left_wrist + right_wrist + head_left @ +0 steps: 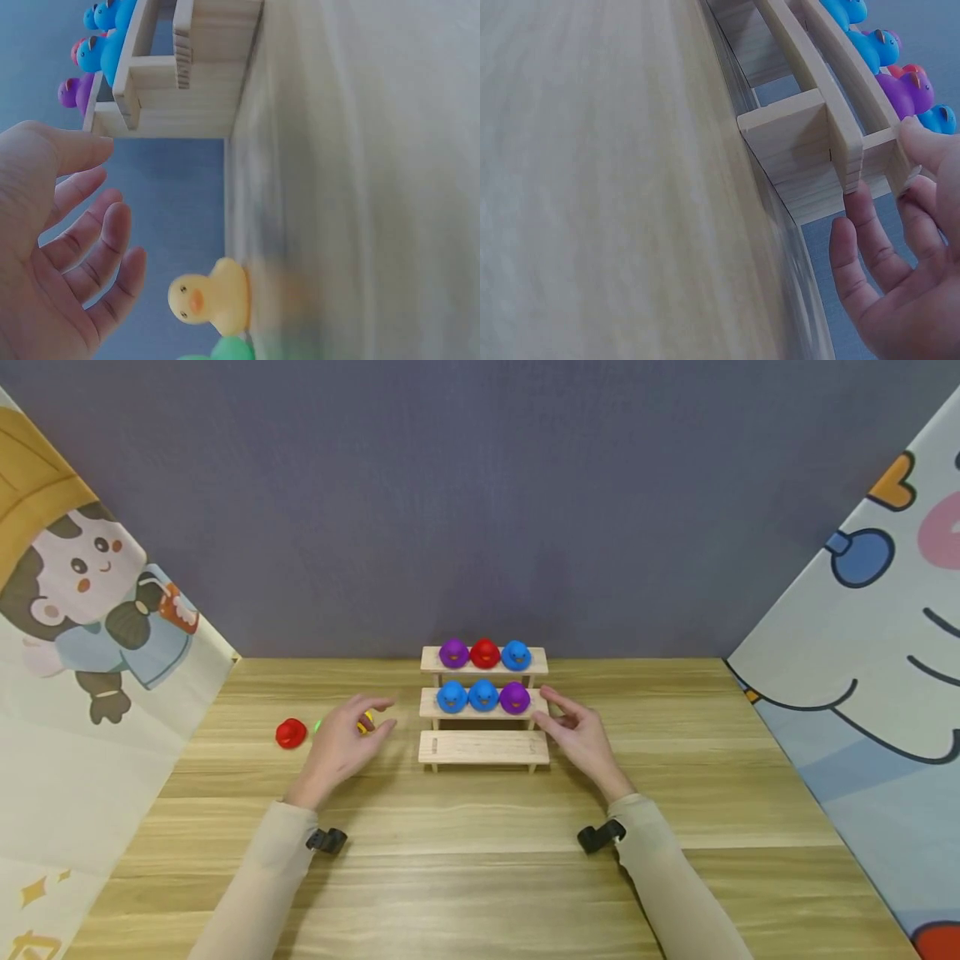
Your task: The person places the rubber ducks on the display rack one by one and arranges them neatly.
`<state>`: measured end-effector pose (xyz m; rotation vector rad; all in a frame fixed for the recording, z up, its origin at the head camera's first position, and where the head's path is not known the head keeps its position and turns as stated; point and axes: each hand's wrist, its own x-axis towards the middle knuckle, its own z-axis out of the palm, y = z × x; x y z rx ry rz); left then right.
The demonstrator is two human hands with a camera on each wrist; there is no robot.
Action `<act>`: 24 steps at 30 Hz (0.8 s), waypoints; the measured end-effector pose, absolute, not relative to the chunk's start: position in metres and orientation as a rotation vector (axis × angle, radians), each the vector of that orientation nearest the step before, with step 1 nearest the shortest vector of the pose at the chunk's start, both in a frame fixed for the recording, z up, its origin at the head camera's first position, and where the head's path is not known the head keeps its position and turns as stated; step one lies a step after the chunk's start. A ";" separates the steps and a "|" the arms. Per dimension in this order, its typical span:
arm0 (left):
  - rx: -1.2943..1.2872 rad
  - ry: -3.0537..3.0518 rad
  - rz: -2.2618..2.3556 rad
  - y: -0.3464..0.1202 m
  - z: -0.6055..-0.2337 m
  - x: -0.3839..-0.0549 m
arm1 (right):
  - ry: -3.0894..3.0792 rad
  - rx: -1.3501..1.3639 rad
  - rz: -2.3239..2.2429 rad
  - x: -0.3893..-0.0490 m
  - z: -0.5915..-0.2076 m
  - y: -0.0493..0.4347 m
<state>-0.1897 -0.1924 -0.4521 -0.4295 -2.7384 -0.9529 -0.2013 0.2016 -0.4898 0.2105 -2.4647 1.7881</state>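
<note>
A three-tier wooden stand holds small rubber ducks on its upper two tiers. My right hand is at the middle tier's right end, thumb and forefinger pinching the board's edges beside a purple duck. Two blue ducks share that tier; its lower neighbour is bare. My left hand hovers left of the stand with loosely bent fingers and nothing in its grasp. Close to it, a yellow duck sits on the table, with a green duck partly cut off by the frame.
A red duck lies on the wooden table farther left. Purple, red and blue ducks line the top tier. Behind the stand rises a grey wall, and printed cartoon panels flank the table.
</note>
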 end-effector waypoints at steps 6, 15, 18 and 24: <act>-0.388 -2.741 -0.937 -0.213 -0.461 -0.185 | -2.473 0.206 1.806 -0.201 -0.490 0.199; -0.329 -2.662 -0.877 -0.253 -0.466 -0.173 | -2.491 0.194 1.802 -0.201 -0.494 0.200; -0.309 -2.642 -0.874 -0.265 -0.466 -0.169 | -2.488 0.195 1.803 -0.202 -0.493 0.201; -0.263 -2.615 -0.873 -0.283 -0.468 -0.165 | -2.488 0.193 1.797 -0.203 -0.492 0.202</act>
